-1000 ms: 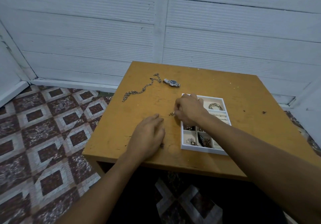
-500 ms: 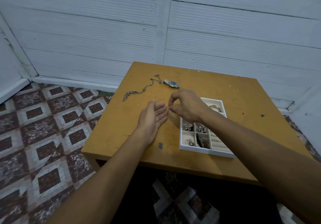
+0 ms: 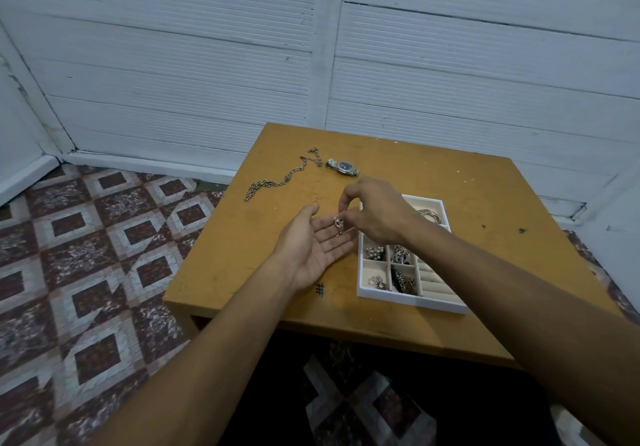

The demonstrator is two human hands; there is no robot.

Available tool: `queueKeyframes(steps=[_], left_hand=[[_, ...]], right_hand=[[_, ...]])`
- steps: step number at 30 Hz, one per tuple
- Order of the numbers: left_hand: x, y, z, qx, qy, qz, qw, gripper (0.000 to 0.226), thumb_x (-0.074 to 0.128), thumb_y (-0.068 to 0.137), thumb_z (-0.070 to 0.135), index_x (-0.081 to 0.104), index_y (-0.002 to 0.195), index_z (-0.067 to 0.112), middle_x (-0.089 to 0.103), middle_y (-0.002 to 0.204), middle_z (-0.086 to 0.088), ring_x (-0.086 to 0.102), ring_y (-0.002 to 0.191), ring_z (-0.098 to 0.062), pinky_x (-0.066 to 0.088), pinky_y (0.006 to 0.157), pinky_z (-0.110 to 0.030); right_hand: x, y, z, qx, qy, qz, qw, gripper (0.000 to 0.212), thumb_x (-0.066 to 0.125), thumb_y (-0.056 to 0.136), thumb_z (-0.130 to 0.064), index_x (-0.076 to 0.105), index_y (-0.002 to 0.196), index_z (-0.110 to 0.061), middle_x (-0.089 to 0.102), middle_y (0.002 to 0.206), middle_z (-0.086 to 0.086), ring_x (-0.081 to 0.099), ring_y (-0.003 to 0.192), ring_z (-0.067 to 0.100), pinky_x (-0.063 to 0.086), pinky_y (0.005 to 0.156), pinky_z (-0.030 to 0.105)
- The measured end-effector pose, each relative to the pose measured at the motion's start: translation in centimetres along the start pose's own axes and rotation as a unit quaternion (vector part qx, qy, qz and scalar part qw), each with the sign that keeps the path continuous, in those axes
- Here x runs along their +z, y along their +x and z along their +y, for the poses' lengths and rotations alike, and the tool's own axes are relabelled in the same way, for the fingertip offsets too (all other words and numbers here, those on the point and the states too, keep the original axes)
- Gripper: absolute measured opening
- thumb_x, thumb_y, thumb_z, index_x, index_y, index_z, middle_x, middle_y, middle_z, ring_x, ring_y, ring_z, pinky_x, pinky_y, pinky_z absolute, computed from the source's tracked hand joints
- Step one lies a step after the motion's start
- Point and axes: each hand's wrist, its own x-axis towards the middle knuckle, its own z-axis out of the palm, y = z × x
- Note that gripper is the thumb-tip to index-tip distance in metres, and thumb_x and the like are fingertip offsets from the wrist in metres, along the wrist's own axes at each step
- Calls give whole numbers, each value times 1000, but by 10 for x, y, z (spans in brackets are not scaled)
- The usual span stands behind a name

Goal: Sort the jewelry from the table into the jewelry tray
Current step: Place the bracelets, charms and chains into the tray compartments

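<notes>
My left hand (image 3: 313, 245) is held palm up above the wooden table (image 3: 485, 203), fingers straight. A small jewelled piece (image 3: 339, 223), perhaps a ring or earring, lies on its fingers. My right hand (image 3: 375, 212) hovers just over it and pinches that piece with thumb and fingertips. To the right sits the white jewelry tray (image 3: 412, 298), with several small pieces in its left compartments and bangles (image 3: 429, 215) at the far end. A silver chain necklace (image 3: 282, 179) and a silver wristwatch (image 3: 343, 167) lie on the table's far left part.
The table stands against a white panelled wall (image 3: 311, 65). A patterned tile floor (image 3: 86, 255) lies to the left. A small hash mark (image 3: 320, 290) is drawn on the table near its front edge.
My left hand lifted off the table and turned palm up. My right hand rose from beside the tray and brought the small piece onto the left hand's fingers.
</notes>
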Motion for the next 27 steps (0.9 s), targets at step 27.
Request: queueKeyframes(steps=[27], left_hand=[[29,-24,-15,48,391,-68,917,49,41,97,50,64,104,8,74,98,-12,68,86,-25,50,71,-32]], right_hand=[[-13,-80,39,32,50,26,998,7,65,82,-26,63,77,-31,60,98,-1,50,104,25,41,92,44]])
